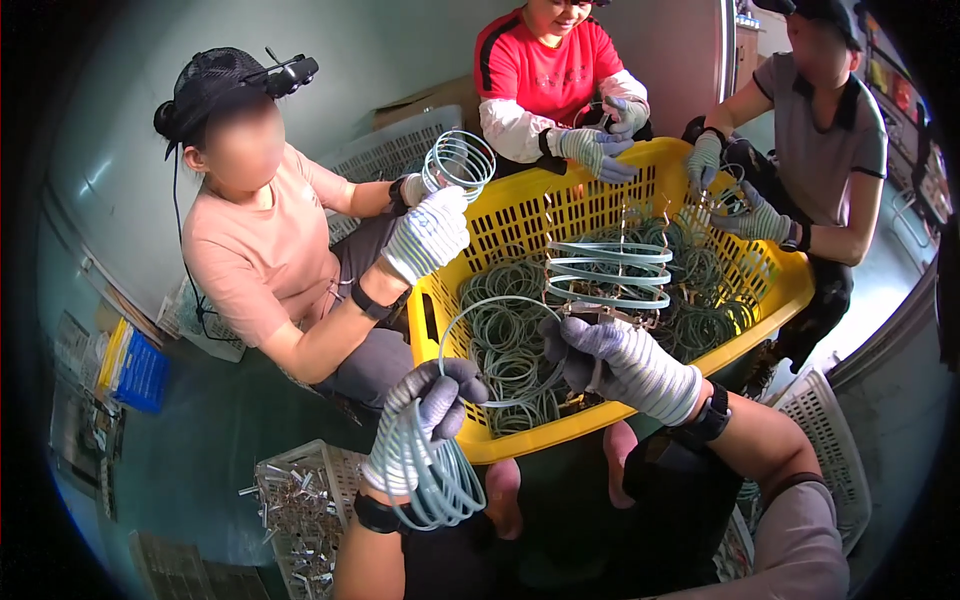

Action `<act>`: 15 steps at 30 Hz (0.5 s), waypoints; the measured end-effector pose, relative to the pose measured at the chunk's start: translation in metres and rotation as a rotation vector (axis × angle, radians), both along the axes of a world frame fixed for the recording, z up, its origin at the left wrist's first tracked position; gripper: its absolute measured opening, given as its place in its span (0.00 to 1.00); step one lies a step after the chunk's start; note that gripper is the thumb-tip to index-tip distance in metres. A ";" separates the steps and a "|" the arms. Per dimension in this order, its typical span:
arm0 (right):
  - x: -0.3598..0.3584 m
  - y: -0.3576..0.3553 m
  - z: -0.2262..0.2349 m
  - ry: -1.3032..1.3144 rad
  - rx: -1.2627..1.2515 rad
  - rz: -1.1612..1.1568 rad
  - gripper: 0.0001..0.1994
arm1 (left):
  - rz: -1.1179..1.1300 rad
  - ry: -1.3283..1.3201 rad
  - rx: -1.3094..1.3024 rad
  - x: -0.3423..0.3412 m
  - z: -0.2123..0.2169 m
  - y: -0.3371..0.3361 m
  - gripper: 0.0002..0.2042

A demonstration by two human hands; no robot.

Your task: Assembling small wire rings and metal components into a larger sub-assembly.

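My left hand [428,405], in a striped grey-palmed glove, pinches a thin pale green ring [497,299]. A bundle of similar rings [452,500] hangs around this hand and wrist. My right hand [640,368], gloved alike, grips the lower part of a metal frame with upright copper-coloured rods [548,225]. Several pale rings [610,271] sit stacked one above another on the rods, with gaps between them. Both hands are over the near side of a yellow slotted basket [590,428], which holds a heap of loose rings [505,350]. My right fingers partly hide the frame's handle.
Around the basket sit a person in pink [255,240] holding rings at the left, one in red [545,75] at the far side, and one in grey [815,150] at the right. A white crate of small metal parts [305,510] stands lower left; another white crate [835,450] stands right.
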State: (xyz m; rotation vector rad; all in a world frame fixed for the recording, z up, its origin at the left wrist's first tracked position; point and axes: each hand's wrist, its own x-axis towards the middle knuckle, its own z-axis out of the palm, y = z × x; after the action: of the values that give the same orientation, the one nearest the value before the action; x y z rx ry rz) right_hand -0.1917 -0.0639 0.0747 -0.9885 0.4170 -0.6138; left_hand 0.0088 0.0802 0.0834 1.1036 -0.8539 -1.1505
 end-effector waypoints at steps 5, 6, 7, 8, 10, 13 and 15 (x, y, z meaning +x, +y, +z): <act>-0.002 -0.008 -0.019 -0.179 -0.279 0.048 0.18 | 0.252 0.151 -0.172 0.029 0.001 0.011 0.13; -0.004 -0.010 -0.022 -0.092 -0.329 0.116 0.18 | 0.334 0.078 -0.130 0.027 0.009 0.010 0.11; -0.006 -0.010 -0.023 -0.004 -0.379 0.184 0.17 | 0.415 0.004 -0.088 0.025 0.015 0.010 0.09; -0.010 -0.009 -0.019 0.040 -0.558 0.196 0.15 | 0.415 0.002 -0.087 0.027 0.014 0.010 0.09; -0.010 -0.005 -0.019 0.007 -0.608 0.235 0.09 | 0.366 -0.188 -0.121 0.032 0.007 0.011 0.09; -0.005 -0.003 -0.014 0.198 -0.888 0.187 0.18 | 0.296 -0.294 -0.074 0.032 0.012 0.019 0.09; -0.006 -0.007 -0.009 0.316 -1.165 0.207 0.20 | 0.309 -0.292 -0.067 0.019 0.019 0.019 0.08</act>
State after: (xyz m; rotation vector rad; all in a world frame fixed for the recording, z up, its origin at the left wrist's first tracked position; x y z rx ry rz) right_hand -0.1979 -0.0714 0.0662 -2.2292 0.1978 -0.4890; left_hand 0.0280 0.0988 0.1027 1.3153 -0.9010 -0.7100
